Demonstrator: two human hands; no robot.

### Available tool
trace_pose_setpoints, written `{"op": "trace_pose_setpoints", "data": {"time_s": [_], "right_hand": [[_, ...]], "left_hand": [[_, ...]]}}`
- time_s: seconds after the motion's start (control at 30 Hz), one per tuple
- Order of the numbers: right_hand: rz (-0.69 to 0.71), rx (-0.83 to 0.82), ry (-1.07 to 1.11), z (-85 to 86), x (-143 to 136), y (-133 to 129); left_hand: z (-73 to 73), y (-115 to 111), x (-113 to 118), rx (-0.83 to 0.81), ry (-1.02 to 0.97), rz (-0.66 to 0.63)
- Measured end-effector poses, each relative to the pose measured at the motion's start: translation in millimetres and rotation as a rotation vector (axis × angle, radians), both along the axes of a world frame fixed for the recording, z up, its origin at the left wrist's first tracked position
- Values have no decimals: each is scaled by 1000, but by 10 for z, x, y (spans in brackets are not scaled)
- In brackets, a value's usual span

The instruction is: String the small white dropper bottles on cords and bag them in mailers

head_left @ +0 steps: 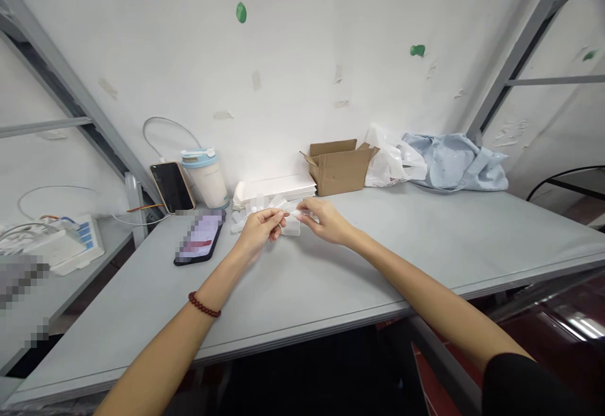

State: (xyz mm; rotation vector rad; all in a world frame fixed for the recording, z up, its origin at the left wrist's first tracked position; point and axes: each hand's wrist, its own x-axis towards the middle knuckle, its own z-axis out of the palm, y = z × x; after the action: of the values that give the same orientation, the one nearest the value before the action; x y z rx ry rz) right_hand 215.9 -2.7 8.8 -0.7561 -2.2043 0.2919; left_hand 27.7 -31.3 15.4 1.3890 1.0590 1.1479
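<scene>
My left hand [261, 227] and my right hand [325, 219] meet over the grey table [425, 252], fingertips pinched together on a small clear plastic piece [292, 215]. A clear square bit [291, 229] hangs just below the fingers. Behind them lies a pile of several small clear plastic pieces [258, 208] beside a flat white tray [276, 188]. A red bead bracelet [204, 306] circles my left wrist.
A phone [199, 239] lies flat left of my hands; another phone [172, 187] leans by a white lidded cup [206, 178]. An open cardboard box [339, 166], a white plastic bag [392, 159] and a blue cloth [454, 162] sit along the wall. Metal shelf frames flank both sides.
</scene>
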Motion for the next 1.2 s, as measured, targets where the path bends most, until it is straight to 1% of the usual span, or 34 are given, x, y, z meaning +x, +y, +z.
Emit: {"op": "trace_pose_setpoints", "data": {"time_s": [0.3, 0.53, 0.7, 0.87, 0.97, 1.13, 1.2], "right_hand": [[-11, 7, -59, -74, -33, -12], [-35, 33, -83, -144, -97, -46], [-42, 41, -77, -177, -104, -58], [-48, 44, -83, -200, -99, -62], [-51, 40, -81, -193, -97, -45], [-60, 35, 0, -124, -80, 22], [-64, 31, 19, -100, -68, 38]], "left_hand": [[-21, -6, 35, 90, 87, 69], [-36, -69, 93, 124, 148, 127], [-16, -111, 124, 117, 177, 133], [-40, -109, 131, 114, 180, 124], [-54, -86, 122, 85, 136, 107], [-15, -46, 67, -70, -91, 21], [4, -38, 43, -86, -123, 36]]}}
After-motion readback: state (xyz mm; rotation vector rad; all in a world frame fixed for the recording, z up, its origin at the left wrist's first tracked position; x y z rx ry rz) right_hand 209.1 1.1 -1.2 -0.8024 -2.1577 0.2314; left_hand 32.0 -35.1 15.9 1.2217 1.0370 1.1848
